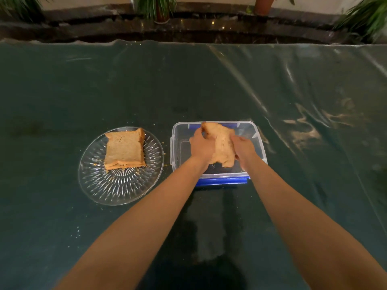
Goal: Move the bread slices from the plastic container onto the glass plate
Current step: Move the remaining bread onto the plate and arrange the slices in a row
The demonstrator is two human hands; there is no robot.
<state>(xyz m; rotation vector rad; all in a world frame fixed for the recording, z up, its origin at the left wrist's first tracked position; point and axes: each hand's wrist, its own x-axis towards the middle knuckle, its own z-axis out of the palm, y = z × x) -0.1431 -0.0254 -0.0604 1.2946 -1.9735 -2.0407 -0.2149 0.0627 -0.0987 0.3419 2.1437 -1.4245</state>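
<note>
A clear plastic container (258, 130) with blue clips stands right of centre on the table. Over it, a brown bread slice (222, 143) hangs tilted and slightly bent, held between both hands. My left hand (201, 146) grips its left edge and my right hand (244, 150) grips its right edge. To the left lies a round patterned glass plate (117, 189) carrying a small stack of bread slices (124, 148). The container floor under my hands looks bare, though part of it is hidden.
A dark green plastic-covered cloth (209, 84) covers the table, with crumbs scattered around the plate. Beyond the far table edge runs a dark stone ledge (188, 30) with potted plants (156, 7).
</note>
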